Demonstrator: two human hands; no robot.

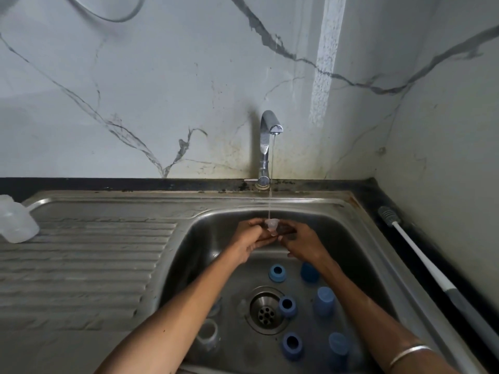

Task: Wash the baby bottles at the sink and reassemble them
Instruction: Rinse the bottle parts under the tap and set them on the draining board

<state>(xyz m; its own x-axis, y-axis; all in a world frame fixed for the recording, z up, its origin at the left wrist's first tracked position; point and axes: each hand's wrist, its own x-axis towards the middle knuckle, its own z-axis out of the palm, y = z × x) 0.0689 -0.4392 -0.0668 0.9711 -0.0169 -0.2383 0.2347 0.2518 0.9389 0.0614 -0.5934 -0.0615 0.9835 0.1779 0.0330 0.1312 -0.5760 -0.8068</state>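
Note:
Both my hands are over the steel sink basin [194,238], under a thin stream from the tap [266,147]. My left hand [249,238] and my right hand [303,242] pinch a small clear bottle nipple [271,225] between them in the water. On the basin floor lie three blue collar rings [277,273] [287,306] [292,345] and three blue caps [309,271] [324,299] [339,346]. A clear bottle body [208,334] lies partly hidden beside my left forearm.
The drain [266,310] is in the middle of the basin floor. A ribbed draining board [81,255] spreads to the left, with a clear bottle [14,221] at its far left edge. A long white-handled bottle brush [421,255] lies on the dark counter at right.

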